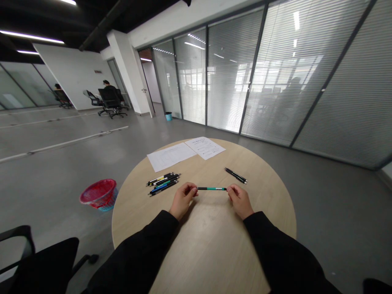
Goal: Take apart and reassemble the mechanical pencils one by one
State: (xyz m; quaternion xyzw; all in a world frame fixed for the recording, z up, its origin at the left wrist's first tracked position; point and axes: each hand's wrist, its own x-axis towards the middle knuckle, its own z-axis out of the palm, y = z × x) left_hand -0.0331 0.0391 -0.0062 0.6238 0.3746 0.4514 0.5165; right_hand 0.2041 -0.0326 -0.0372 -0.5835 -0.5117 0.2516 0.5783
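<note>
A green and black pen (212,188) is stretched level between my two hands, above the near middle of the round table. My left hand (183,199) pinches its left end between thumb and fingers. At the other end, my right hand (240,200) grips the tip the same way. Left of my left hand lies a loose group of several pens (163,183), black with yellow, white, green and blue parts. Beyond my right hand, black pens (235,175) rest side by side on the wood.
Two printed paper sheets (171,156) lie at the table's (202,253) far side. On the floor to the left stands a basket lined with a red bag (99,194). A black chair (45,265) is at the lower left. People sit on office chairs (112,100) far back.
</note>
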